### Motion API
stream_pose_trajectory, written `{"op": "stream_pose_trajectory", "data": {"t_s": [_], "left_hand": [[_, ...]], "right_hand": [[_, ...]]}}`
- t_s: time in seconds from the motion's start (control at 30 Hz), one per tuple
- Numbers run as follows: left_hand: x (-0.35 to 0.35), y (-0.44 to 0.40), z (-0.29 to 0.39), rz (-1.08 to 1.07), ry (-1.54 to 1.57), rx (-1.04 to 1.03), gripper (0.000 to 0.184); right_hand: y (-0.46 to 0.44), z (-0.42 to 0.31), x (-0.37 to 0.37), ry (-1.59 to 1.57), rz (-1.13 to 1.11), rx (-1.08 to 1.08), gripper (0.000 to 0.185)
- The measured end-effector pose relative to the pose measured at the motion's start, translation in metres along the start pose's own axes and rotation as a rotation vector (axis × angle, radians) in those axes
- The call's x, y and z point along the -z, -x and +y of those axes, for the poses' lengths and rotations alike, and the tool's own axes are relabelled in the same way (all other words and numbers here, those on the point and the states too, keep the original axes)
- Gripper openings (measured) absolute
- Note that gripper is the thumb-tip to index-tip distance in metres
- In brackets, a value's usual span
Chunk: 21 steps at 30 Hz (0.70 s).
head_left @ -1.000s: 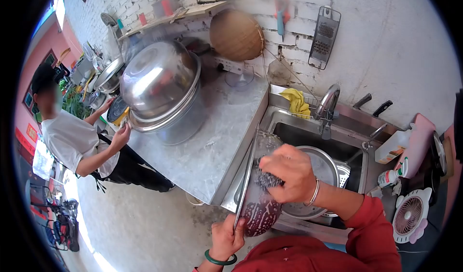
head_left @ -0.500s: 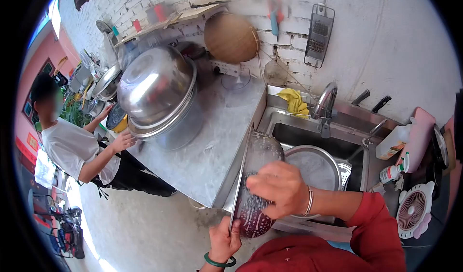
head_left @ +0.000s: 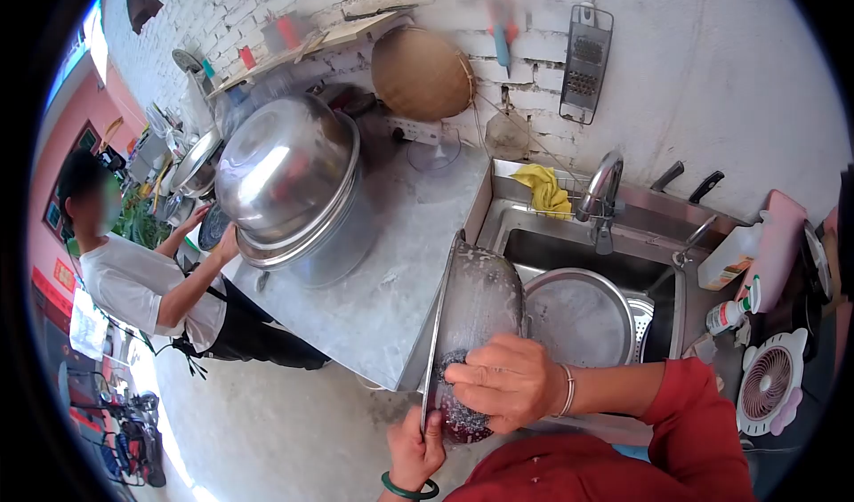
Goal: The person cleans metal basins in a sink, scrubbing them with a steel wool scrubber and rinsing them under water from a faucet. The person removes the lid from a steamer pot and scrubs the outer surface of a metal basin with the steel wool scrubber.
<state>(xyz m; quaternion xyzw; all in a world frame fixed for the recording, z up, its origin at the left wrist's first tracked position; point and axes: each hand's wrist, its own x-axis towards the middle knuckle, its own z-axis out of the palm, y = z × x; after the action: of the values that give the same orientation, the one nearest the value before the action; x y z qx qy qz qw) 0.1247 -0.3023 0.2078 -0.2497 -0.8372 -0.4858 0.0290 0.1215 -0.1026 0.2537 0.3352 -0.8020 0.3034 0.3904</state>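
A soapy metal basin [head_left: 485,297] stands tilted on its side at the front of the sink, its outer wall facing right and its lower part reflecting dark red. My left hand [head_left: 416,453], a green bangle at its wrist, grips the basin's rim low down with thumb and fingers. Bent fingers of my right hand [head_left: 509,382] press a dark mesh scourer [head_left: 452,368] against the outside of the basin near its lower end; much of the scourer is hidden. Beside them, a round metal pan [head_left: 578,319] rests in the sink [head_left: 663,311].
A large upturned steel bowl [head_left: 285,168] tops a pot on the metal counter [head_left: 391,253]. The faucet [head_left: 605,190], a yellow cloth [head_left: 544,189] and knives [head_left: 705,187] line the sink's back. A person [head_left: 147,279] at left handles a dark pan [head_left: 213,226].
My right hand has moved slightly down along the basin, and the scourer now shows more clearly. White suds there have spread. The person at left has shifted their hands on the dark pan.
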Motion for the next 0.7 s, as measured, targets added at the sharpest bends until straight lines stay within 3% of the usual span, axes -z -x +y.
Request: {"op": "stream_pose_trajectory", "data": {"t_s": [0.03, 0.13, 0.17, 0.23, 0.3, 0.37, 0.43, 0.5, 0.7], "left_hand": [[0.002, 0.0, -0.001, 0.02, 0.013, 0.031, 0.022], [0.001, 0.003, -0.002, 0.03, -0.032, -0.007, 0.021], [0.001, 0.003, -0.002, 0.032, -0.056, -0.034, 0.021], [-0.001, 0.0, -0.003, 0.016, -0.051, -0.041, 0.02], [-0.005, -0.003, -0.004, 0.111, 0.074, -0.003, 0.019], [-0.002, -0.005, -0.003, 0.102, 0.045, 0.018, 0.019], [0.002, 0.001, -0.011, 0.071, -0.048, -0.025, 0.02], [0.0, 0.004, -0.011, 0.103, -0.032, -0.033, 0.021], [0.006, 0.005, -0.022, 0.141, 0.11, 0.124, 0.036]], "right_hand": [[-0.002, 0.008, 0.0, -0.003, 0.006, -0.009, 0.021], [-0.017, 0.063, 0.008, 0.081, 0.139, -0.419, 0.024], [-0.014, 0.058, 0.008, 0.084, 0.149, -0.419, 0.024], [-0.008, 0.025, 0.008, -0.048, 0.076, -0.172, 0.026], [0.012, -0.006, -0.013, 0.07, -0.028, 0.066, 0.022], [0.0, 0.015, -0.005, -0.01, 0.049, -0.092, 0.024], [-0.008, 0.052, 0.005, -0.052, 0.187, -0.455, 0.027], [0.007, 0.077, -0.003, -0.003, 0.284, -0.554, 0.029], [0.042, 0.005, -0.016, -0.052, 0.087, -0.046, 0.035]]}}
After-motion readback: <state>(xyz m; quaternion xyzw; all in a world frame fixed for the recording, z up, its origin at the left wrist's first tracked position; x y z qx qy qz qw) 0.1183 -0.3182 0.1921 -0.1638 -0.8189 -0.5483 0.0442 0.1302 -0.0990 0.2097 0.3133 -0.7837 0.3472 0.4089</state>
